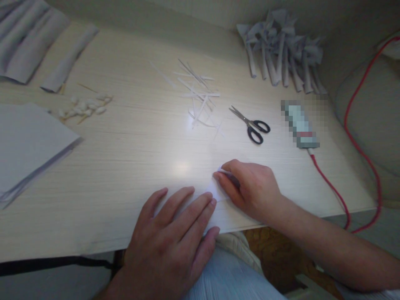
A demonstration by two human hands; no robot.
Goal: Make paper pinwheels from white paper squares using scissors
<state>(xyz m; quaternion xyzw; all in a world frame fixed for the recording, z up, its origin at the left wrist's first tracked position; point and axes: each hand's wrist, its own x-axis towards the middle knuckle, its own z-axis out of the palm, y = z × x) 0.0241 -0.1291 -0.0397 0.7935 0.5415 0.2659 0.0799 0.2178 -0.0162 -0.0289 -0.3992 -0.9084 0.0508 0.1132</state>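
Paper (pixel 215 192), a small white sheet at the table's (pixel 125 141) near edge, lies pinned under the flat, spread left hand (pixel 175 233) while the right hand (pixel 246 187) seemingly pinches its upper corner, where any slip could skew the crease.

Desk (pixel 125 137): pale wood-grain top, filling most of the frame, bright glare at centre. Wall (pixel 200 12): plain beige, along the upper edge. Floor (pixel 281 258): brownish, glimpsed below the desk's near edge, lower right. Cushioned beige seat (pixel 375 125): right edge.
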